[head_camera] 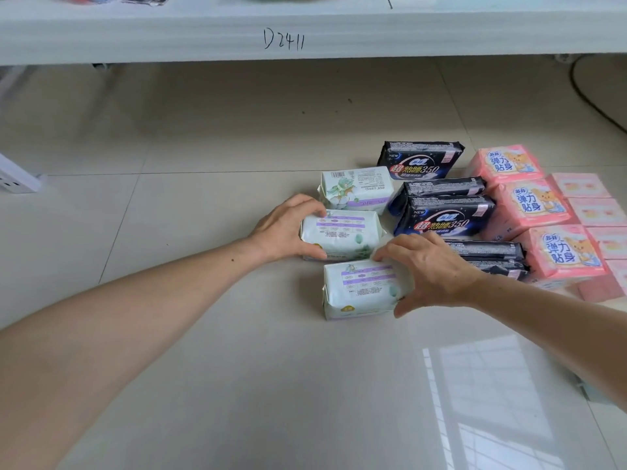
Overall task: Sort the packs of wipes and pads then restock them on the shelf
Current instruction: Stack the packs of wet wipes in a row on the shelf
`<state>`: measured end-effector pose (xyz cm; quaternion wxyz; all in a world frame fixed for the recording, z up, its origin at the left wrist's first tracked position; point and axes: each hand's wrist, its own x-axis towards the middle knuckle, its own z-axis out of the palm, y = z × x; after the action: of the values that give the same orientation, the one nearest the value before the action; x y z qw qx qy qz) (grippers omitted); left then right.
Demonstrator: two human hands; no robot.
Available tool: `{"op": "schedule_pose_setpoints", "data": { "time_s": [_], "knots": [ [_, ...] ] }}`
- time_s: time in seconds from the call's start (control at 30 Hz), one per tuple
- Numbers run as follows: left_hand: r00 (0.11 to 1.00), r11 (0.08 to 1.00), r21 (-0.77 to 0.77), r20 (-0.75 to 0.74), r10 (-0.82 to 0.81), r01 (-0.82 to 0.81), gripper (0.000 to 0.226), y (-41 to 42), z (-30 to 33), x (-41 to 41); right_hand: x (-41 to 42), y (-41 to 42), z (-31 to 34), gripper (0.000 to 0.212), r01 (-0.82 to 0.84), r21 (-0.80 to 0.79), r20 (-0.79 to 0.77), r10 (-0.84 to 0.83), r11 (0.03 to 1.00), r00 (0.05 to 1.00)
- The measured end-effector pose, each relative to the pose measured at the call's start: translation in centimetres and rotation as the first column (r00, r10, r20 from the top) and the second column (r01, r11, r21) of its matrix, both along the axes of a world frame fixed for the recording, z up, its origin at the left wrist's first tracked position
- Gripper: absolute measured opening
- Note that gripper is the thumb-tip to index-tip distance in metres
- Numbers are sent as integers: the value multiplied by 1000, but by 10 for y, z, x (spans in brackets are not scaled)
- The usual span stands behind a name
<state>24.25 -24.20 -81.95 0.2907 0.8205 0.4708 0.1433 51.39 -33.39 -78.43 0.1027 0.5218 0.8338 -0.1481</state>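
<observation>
Three white-and-purple pad packs lie in a column on the tiled floor. My left hand (288, 228) grips the middle white pack (342, 237) at its left end, thumb and fingers curled round it. My right hand (431, 269) grips the nearest white pack (359, 290) at its right end. The far white pack (356, 189) lies untouched behind them. To the right lie several dark blue pad packs (441, 218), and beyond them several pink packs (529, 205) in rows.
A white shelf (305, 28) marked "D2411" runs across the top, with floor showing beneath it. A white power strip (17, 178) lies at the left edge. A black cable (590, 96) curves at the upper right.
</observation>
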Motion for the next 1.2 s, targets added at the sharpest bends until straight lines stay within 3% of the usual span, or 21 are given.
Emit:
{"op": "schedule_pose_setpoints", "data": {
  "time_s": [0.23, 0.53, 0.8, 0.97, 1.2],
  "knots": [
    [999, 998, -56, -30, -12, 11, 68, 7, -2, 1, -5, 4, 0, 97, 2, -24, 75, 0, 1000, 997],
    [1000, 988, -155, 27, 7, -3, 58, 9, 3, -19, -7, 17, 4, 80, -8, -62, 92, 14, 998, 996],
    [955, 920, -312, 98, 281, -238, 53, -22, 35, -44, -11, 27, 47, 81, 13, -173, 23, -10, 985, 1000],
    [956, 894, -368, 43, 289, -254, 53, -44, 104, -52, -27, 24, 120, 82, -19, -266, -14, 15, 964, 1000],
    [944, 868, -414, 57, 324, -273, 54, -52, 269, -72, -50, 28, 281, 82, -25, -353, -70, 0, 935, 998]
  ]
}}
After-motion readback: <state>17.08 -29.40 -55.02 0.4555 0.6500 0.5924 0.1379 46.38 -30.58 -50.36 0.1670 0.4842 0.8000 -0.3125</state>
